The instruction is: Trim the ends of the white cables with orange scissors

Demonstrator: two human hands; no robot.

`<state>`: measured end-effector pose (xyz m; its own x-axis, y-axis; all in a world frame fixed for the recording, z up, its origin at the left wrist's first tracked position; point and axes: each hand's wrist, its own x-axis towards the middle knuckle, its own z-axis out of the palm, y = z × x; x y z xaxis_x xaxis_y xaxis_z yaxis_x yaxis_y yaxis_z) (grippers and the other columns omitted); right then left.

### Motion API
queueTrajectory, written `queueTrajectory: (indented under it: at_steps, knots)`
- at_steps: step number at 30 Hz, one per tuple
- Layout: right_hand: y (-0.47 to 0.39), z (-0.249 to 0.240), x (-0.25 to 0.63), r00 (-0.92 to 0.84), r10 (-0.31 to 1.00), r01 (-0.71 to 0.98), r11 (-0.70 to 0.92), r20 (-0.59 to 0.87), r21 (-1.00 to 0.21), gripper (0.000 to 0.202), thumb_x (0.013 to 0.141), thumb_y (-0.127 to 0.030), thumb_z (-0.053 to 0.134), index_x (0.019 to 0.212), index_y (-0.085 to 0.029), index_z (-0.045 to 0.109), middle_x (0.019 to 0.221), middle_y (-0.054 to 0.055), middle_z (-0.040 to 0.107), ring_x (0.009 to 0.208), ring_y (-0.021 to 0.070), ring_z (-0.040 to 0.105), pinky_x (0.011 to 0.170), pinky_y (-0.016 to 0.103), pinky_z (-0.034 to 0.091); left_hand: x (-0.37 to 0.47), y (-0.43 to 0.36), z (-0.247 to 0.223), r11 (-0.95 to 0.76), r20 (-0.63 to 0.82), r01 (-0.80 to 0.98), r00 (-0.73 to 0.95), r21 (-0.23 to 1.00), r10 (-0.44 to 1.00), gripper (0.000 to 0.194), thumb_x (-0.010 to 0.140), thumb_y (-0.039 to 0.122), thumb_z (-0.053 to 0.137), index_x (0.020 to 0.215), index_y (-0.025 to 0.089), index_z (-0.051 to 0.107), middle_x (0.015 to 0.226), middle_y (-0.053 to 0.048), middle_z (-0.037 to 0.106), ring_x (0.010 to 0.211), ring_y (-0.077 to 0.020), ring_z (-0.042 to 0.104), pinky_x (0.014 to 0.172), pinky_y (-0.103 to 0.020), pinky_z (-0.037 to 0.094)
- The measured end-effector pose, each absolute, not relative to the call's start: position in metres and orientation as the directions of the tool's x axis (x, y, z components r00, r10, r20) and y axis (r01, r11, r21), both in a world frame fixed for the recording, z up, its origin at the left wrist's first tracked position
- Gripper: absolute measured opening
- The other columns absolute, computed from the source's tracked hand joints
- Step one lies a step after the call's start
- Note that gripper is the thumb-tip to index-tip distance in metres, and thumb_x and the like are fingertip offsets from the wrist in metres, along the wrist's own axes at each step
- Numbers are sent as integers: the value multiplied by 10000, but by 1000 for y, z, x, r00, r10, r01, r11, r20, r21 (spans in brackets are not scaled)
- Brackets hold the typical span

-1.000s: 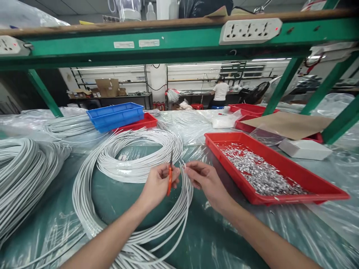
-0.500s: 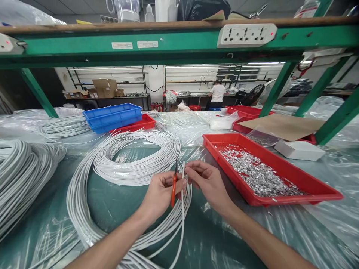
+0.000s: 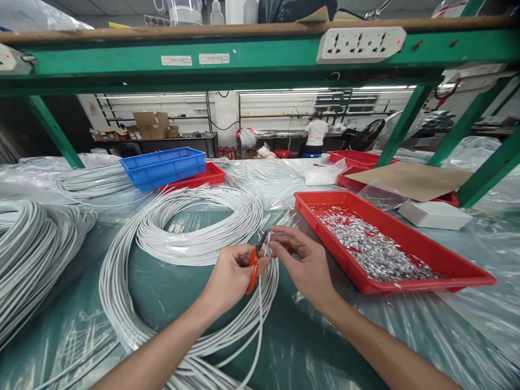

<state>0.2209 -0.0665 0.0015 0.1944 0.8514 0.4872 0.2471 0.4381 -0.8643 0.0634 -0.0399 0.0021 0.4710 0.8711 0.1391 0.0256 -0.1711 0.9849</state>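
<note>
Orange-handled scissors [image 3: 253, 264] are gripped in my left hand [image 3: 231, 275], their dark blades pointing up and right beside the tip of a white cable [image 3: 260, 319]. My right hand [image 3: 304, 266] pinches at that cable's upper end, thumb and index finger nearly meeting there. The cable hangs down from between the hands toward the bottom edge. A large coil of white cables [image 3: 117, 271] lies under and left of my hands, with another coil [image 3: 195, 250] on it. Right of my right hand, a red tray [image 3: 459, 277] holds many small silvery metal pieces [image 3: 377, 252].
Blue trays [image 3: 164, 168] sit on a red tray [image 3: 213, 174] at the back left. More cable coils [image 3: 36, 254] lie far left. A white box [image 3: 434, 215] stands at right. A green shelf frame [image 3: 252, 65] crosses above; a person [image 3: 315, 132] is in the background.
The scissors have tilted to the right, so their blades now reach over to the cable's tip. The cable's hanging part has shifted slightly left.
</note>
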Motion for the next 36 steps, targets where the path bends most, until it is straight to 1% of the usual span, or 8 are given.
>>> queueTrajectory:
  at_steps: [5,10,14,18,23,29,33,36]
  knots:
    - [-65,4,222,188,900,89,383,393,-919,281,768,-361,740,988,-189,704,803,49,695,727,176,638,608,277,472,63,-41,2,-145,121,9,503,989,856,303,751,372,728,651,144,556,574,29,468,507,-77,393,494,-215,291]
    - [-64,6,223,171,926,-21,344,336,-939,302,726,-360,773,961,-182,710,793,37,665,589,113,542,492,235,395,64,-40,-1,-126,130,-42,516,991,847,277,739,337,744,661,134,572,596,26,457,546,-74,363,518,-210,301]
    - [-63,5,225,146,937,-38,324,316,-945,291,726,-364,771,939,-173,716,797,43,654,530,83,458,438,219,327,65,-39,-2,-90,89,-24,531,996,842,289,727,351,753,659,135,573,581,32,440,521,-71,353,495,-211,301]
    - [-61,2,225,110,940,-53,331,324,-942,284,751,-369,754,957,-180,703,820,30,642,502,60,408,433,214,310,65,-39,-2,-83,76,-10,530,997,844,290,717,357,761,659,134,584,560,39,445,493,-65,362,479,-209,295]
    - [-61,2,223,86,942,-80,332,326,-940,332,773,-390,737,1037,-201,663,783,1,595,499,66,404,431,215,325,65,-39,0,-59,70,-38,527,998,847,288,707,371,769,671,138,604,560,34,482,486,-72,404,480,-209,332]
    - [-64,2,224,108,925,12,365,364,-931,321,795,-370,720,1064,-197,699,800,9,591,484,54,392,433,223,318,63,-38,2,-69,77,-35,538,997,839,276,718,370,766,708,137,617,558,33,489,488,-71,412,486,-207,337]
    - [-63,2,224,104,937,-16,338,335,-941,338,780,-380,731,1060,-194,707,828,18,607,468,51,387,434,234,307,63,-37,2,-79,82,-29,542,996,837,292,708,379,774,700,130,622,565,27,494,486,-69,405,484,-208,334]
    - [-63,3,224,104,941,-47,327,321,-944,359,772,-393,738,1071,-196,707,798,13,613,470,54,383,436,232,310,63,-38,2,-73,86,-45,540,996,837,318,709,411,768,672,130,625,581,17,508,496,-74,416,496,-214,378]
